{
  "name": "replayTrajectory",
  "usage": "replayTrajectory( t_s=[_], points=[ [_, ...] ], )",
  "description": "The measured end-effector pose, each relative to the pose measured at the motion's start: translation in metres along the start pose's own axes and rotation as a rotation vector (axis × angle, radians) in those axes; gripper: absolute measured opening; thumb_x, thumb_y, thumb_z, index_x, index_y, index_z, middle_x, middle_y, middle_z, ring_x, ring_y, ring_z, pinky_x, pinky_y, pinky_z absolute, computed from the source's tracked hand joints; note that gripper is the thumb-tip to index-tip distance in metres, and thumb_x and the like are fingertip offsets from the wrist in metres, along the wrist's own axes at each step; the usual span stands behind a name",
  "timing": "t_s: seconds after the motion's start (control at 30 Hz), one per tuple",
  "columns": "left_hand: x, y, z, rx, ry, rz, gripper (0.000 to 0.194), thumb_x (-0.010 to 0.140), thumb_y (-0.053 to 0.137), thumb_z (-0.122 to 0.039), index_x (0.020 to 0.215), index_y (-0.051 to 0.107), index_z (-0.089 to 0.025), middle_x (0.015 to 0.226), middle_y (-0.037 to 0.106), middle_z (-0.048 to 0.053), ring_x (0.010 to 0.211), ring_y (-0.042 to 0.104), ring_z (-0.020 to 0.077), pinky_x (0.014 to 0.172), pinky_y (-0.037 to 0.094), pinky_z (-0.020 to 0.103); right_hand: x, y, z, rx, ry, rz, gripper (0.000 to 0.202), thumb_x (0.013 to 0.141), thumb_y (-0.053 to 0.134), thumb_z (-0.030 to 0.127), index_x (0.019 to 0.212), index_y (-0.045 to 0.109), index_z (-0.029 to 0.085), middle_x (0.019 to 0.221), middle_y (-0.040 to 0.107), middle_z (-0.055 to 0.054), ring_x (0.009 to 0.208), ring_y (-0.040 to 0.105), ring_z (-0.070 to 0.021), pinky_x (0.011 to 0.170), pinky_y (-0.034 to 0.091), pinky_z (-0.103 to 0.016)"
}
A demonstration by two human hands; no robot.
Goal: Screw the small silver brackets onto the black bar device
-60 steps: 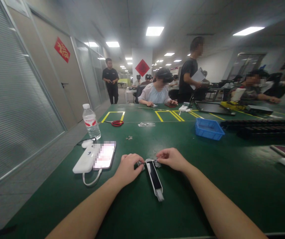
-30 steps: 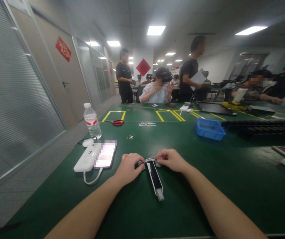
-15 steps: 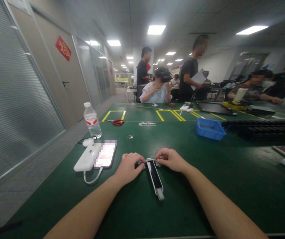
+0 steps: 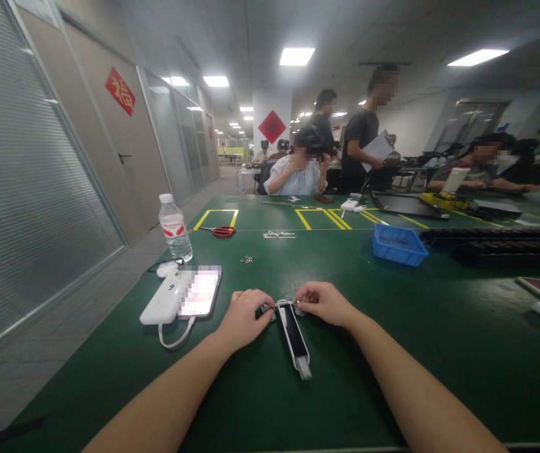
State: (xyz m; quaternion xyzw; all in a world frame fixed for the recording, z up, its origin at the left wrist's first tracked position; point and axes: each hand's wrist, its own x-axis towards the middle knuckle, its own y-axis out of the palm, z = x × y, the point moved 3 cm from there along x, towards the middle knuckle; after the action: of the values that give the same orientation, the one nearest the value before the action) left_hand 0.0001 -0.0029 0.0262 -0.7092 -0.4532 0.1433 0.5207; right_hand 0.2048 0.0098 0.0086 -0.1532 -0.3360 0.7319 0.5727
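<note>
A long narrow device (image 4: 295,333) with a white rim and dark face lies on the green table, a pale tab at its near end. At its far left corner, my left hand (image 4: 246,318) is closed in a pinch on a small shiny piece. My right hand (image 4: 324,303) pinches at the far right corner, its fingers curled round something too small to name. Beyond the hands lie several small metal bits (image 4: 246,259) and some thin white strips (image 4: 279,234).
To the left are a water bottle (image 4: 175,229), a white power bank (image 4: 160,303) cabled to a phone (image 4: 202,292), and red-handled scissors (image 4: 223,231). A blue bin (image 4: 398,244) and black racks (image 4: 510,248) stand at the right. Across the table sits a person (image 4: 297,173).
My hands and the device have hardly moved. In the background, a standing person has moved right, behind the seated person.
</note>
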Motion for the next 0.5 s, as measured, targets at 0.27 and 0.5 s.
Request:
replayTrajectory(
  t_s=[0.27, 0.5],
  points=[
    [-0.0002, 0.0012, 0.0012, 0.01, -0.005, -0.001, 0.012, 0.082, 0.053, -0.021, 0.09, 0.061, -0.023, 0.096, 0.066, 0.0, 0.096, 0.056, 0.0193, 0.086, 0.035, 0.036, 0.0006, -0.0006, -0.001, -0.034, -0.021, -0.015, 0.01, 0.072, 0.063, 0.021, 0.078, 0.069, 0.016, 0.067, 0.059, 0.0, 0.057, 0.048, -0.0099, 0.054, 0.039, -0.022],
    [-0.0006, -0.0001, 0.0004, 0.003, -0.004, -0.002, 0.012, 0.081, 0.053, -0.02, 0.089, 0.061, -0.023, 0.096, 0.065, -0.001, 0.095, 0.056, 0.0197, 0.086, 0.035, 0.036, 0.0002, 0.0003, -0.0028, -0.023, -0.013, -0.016, 0.009, 0.072, 0.063, 0.022, 0.078, 0.069, 0.017, 0.066, 0.058, 0.0, 0.055, 0.046, -0.0094, 0.052, 0.038, -0.022]
  ],
)
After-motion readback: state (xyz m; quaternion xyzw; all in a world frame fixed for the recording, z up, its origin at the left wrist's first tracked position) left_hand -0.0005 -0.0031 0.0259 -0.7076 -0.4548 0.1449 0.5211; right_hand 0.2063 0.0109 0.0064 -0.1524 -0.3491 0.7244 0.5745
